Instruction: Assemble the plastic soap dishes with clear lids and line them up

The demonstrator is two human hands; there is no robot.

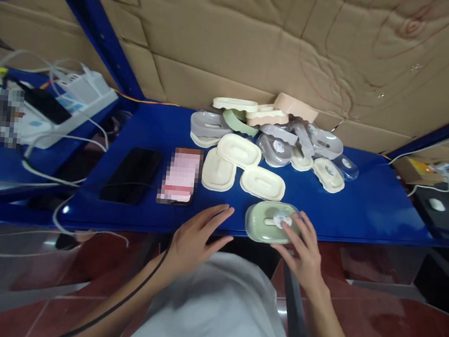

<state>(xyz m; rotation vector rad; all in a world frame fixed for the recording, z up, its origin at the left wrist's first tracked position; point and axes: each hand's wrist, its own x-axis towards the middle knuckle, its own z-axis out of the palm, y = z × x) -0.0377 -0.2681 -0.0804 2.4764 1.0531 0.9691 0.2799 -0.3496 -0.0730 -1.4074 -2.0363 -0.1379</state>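
A pale green soap box (258, 223) with a clear lid and a round white sticker sits at the table's front edge. My right hand (304, 249) grips its right end, fingers over the lid and thumb at the near side. To the left of the box, my left hand (202, 230) is open and holds nothing, its fingers pointing toward it. Just beyond lie several cream oval trays, including a nearer tray (263, 183), an upper tray (239, 151) and a left tray (218, 170).
Behind the trays is a pile of grey, green and cream soap-box parts, with a grey clear-lidded box (275, 150) among them. A phone (182, 174) and a black flat device (131, 175) lie on the left of the blue table (378, 213). White cables (64, 180) hang at far left.
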